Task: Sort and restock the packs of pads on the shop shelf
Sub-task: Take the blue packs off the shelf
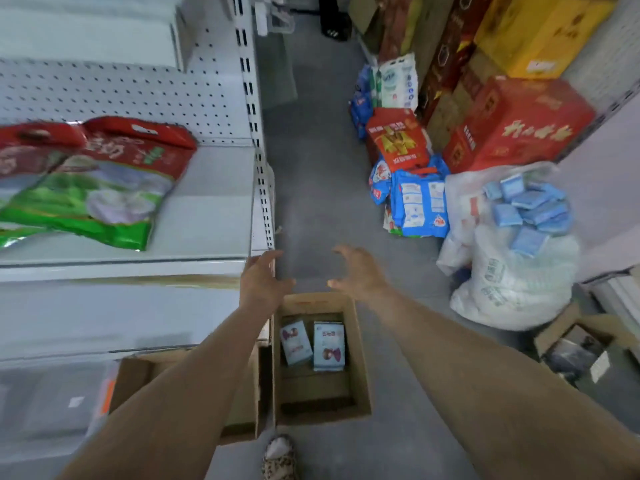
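Observation:
Two light-blue packs of pads (pixel 311 342) lie side by side in the bottom of an open cardboard box (pixel 360 368) on the floor. My left hand (pixel 265 282) and my right hand (pixel 356 271) hover above the box's far edge, both holding nothing, fingers loosely spread and slightly curled. The left hand is close to the corner of the white shelf (pixel 207 220). On that shelf lies a large red-and-green pack (pixel 93 181). More blue packs (pixel 420 202) stand on the floor across the aisle, and small blue packets (pixel 530 206) fill a white sack.
A second open carton (pixel 138 379) sits left of the box, against the shelf base. Red and yellow cartons (pixel 519 123) are stacked along the right wall. Another open carton (pixel 581 344) lies at the right. The grey aisle floor (pixel 311 168) runs ahead. A slippered foot (pixel 278 459) shows below.

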